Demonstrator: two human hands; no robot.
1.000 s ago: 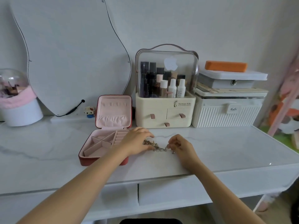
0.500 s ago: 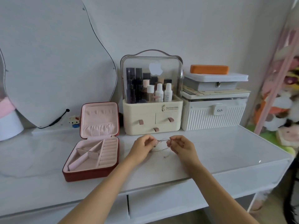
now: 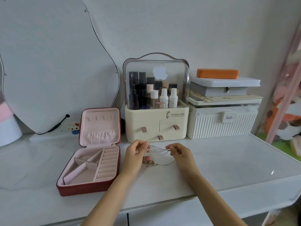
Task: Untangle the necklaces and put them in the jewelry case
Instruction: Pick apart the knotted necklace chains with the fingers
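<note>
The necklaces (image 3: 156, 156) stretch left to right between the left hand (image 3: 138, 154) and right hand (image 3: 180, 154), each pinching a strand above the table (image 3: 228, 160), the tangle hanging nearer the left, beside the open jewelry case (image 3: 91, 167).

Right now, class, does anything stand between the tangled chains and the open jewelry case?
Nothing visible does. Both hands, left and right, pinch the thin tangled gold necklaces just right of the open red jewelry case with pink lining; only bare white tabletop lies between.
</note>
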